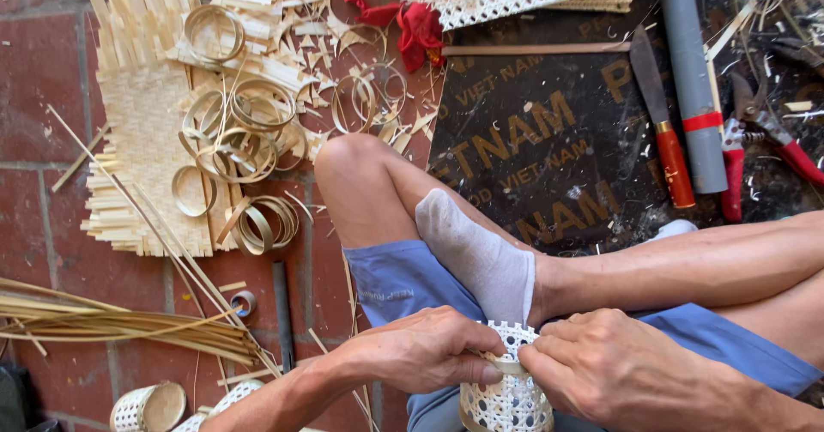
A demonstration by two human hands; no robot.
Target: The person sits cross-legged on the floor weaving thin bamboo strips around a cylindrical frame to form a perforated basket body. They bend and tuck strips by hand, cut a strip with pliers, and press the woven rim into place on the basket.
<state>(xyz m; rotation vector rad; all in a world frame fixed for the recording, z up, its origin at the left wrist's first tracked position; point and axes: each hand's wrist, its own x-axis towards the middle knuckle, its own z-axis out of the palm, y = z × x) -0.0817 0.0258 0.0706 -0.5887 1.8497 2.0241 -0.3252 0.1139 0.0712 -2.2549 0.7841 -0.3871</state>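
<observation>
Both my hands grip a small cylinder of open-weave white cane, the woven basket, low in the middle of the head view over my lap. My left hand clasps its upper left side. My right hand pinches a pale bamboo strip along its top rim, thumb and fingers pressed to the edge. My crossed legs, one foot in a grey sock, lie just behind the basket.
Coiled bamboo strips and a woven mat lie on the red tile floor at left. Long bamboo splints fan out lower left beside finished small baskets. A red-handled knife, grey tube and red pruners rest on a black sheet.
</observation>
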